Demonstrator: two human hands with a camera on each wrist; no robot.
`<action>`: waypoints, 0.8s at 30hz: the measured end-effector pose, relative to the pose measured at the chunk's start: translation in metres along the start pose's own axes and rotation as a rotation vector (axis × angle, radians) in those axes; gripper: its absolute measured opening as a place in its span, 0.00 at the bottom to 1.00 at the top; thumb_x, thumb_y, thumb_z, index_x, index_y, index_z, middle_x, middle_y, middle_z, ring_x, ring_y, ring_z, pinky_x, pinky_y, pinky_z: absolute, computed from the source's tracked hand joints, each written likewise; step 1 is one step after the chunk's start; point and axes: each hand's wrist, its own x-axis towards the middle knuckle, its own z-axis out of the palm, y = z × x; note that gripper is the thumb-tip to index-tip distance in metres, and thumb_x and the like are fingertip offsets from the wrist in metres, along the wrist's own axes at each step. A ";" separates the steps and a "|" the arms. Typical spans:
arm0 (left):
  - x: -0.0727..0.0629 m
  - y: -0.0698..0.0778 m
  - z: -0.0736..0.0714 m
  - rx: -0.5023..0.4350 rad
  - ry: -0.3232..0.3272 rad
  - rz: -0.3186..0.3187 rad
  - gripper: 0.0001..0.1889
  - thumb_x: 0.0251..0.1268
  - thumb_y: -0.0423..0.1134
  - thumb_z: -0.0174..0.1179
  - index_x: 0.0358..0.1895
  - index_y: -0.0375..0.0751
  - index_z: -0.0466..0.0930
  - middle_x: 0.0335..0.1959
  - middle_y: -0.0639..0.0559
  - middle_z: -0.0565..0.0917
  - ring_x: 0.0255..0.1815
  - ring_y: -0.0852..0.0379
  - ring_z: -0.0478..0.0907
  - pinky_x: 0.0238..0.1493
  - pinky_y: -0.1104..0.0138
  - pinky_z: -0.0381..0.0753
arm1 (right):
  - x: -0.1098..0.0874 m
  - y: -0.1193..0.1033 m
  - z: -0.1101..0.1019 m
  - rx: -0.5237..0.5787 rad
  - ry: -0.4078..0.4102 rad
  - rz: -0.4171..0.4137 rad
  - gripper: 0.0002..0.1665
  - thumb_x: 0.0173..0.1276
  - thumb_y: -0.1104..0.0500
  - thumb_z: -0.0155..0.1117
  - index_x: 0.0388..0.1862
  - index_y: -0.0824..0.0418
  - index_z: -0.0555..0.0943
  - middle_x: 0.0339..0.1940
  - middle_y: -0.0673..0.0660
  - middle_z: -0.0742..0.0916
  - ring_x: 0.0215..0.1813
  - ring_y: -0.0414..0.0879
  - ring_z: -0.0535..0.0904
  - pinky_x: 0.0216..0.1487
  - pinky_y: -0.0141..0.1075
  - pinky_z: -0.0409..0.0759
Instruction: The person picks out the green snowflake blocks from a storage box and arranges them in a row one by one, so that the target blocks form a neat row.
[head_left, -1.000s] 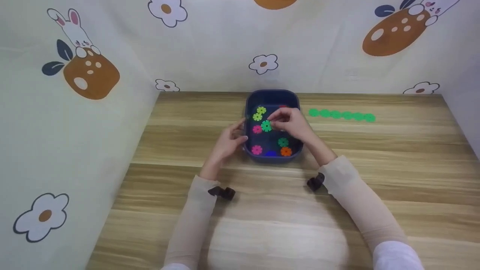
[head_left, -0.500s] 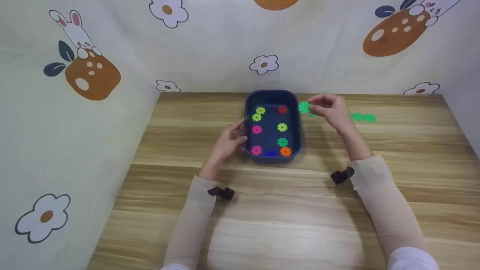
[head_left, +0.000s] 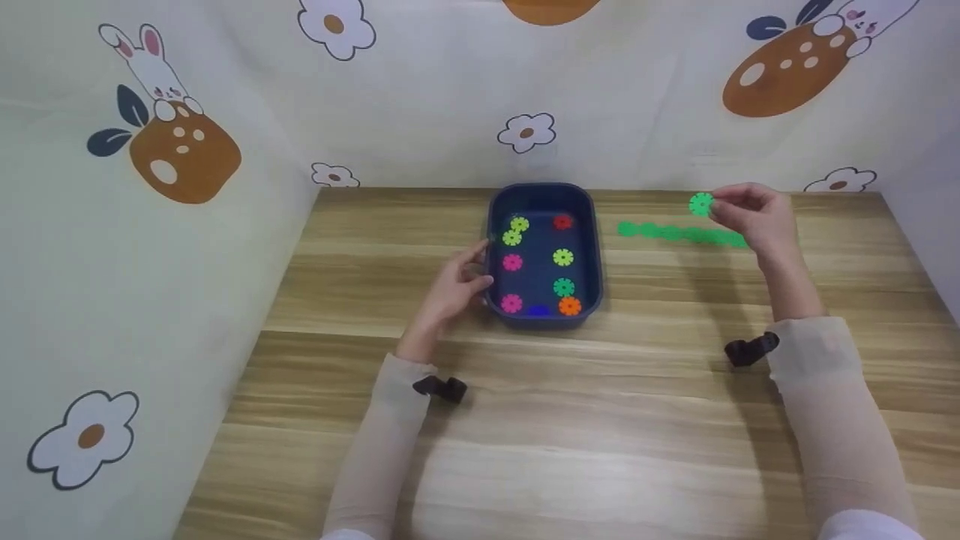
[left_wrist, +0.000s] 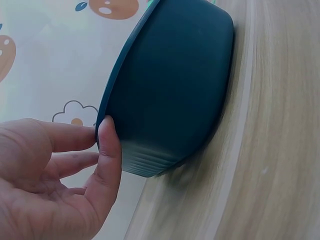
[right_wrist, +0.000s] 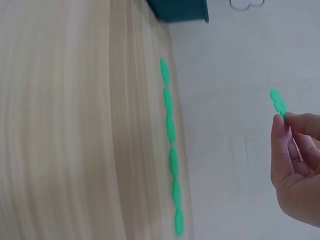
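My left hand [head_left: 452,287] is at the left side of a dark blue plastic bin [head_left: 544,324]. Thumb and forefinger pinch its rim in the left wrist view, where the bin's outer wall [left_wrist: 170,75] fills much of the picture. Between the thumb and fingertips of my right hand [head_left: 759,217] is a green notched plastic disc [head_left: 701,204], held up above the table. Below it lies a row of similar green discs [head_left: 660,232], seen edge-on along the wood in the right wrist view. The hand and wrist hide the right end of this row in the head view.
Inside the bin lie several loose discs: red [head_left: 562,222], yellow-green [head_left: 563,257], dark green [head_left: 564,287], orange [head_left: 570,305], pink [head_left: 512,262] and blue [head_left: 538,310]. A patterned cloth wall [head_left: 420,90] stands right behind the wooden table [head_left: 555,450].
My right hand has carried the green disc out of the bin, rightward to a spot above the row of green discs. The left hand has stayed at the bin.
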 end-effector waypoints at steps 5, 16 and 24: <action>-0.001 0.001 -0.001 -0.002 0.000 -0.002 0.34 0.67 0.23 0.54 0.77 0.38 0.59 0.63 0.34 0.69 0.45 0.55 0.77 0.35 0.67 0.83 | -0.002 0.001 -0.026 0.013 0.067 0.078 0.08 0.64 0.70 0.67 0.40 0.63 0.87 0.29 0.47 0.88 0.34 0.36 0.86 0.40 0.24 0.85; -0.001 0.000 -0.004 0.026 -0.010 0.012 0.34 0.67 0.23 0.54 0.76 0.37 0.59 0.62 0.32 0.69 0.40 0.56 0.77 0.35 0.63 0.85 | -0.001 0.009 -0.064 0.063 0.180 0.234 0.14 0.63 0.75 0.64 0.30 0.57 0.87 0.26 0.46 0.87 0.31 0.35 0.85 0.38 0.24 0.85; 0.000 0.000 -0.004 0.039 -0.018 0.015 0.34 0.68 0.24 0.54 0.77 0.38 0.59 0.63 0.33 0.70 0.44 0.52 0.79 0.37 0.64 0.86 | 0.007 0.023 -0.085 -0.145 0.212 0.351 0.16 0.65 0.69 0.67 0.28 0.48 0.87 0.24 0.39 0.84 0.30 0.30 0.82 0.36 0.21 0.83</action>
